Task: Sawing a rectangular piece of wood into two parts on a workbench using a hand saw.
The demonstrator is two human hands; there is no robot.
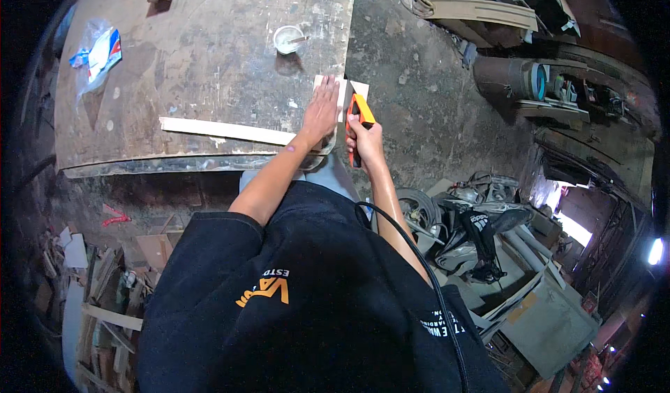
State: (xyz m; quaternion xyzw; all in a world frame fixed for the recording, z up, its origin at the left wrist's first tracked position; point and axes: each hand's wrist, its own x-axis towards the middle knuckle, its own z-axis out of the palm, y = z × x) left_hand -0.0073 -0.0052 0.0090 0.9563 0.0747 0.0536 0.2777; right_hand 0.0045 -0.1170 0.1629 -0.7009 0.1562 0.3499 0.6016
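My left hand [322, 110] lies flat with outstretched fingers on a small pale board [361, 89] at the right edge of the worktable [216, 65]. Part of this board juts out past the edge. Just beside it, my right hand [366, 140] is closed round the orange and yellow handle of a handsaw [363, 110]. Its blade points away from me and meets the board to the right of my left fingers. The cut itself is too small to make out. A long pale wood strip [223, 130] lies on the table left of my left wrist.
A white cup [287, 39] with a stick in it stands beyond my left hand. Farther left lies a crumpled plastic bag [103, 53]. Scrap wood [112, 316] is heaped at lower left. Bags and boards [551, 330] clutter the floor at right. A black cable [426, 264] crosses my right arm.
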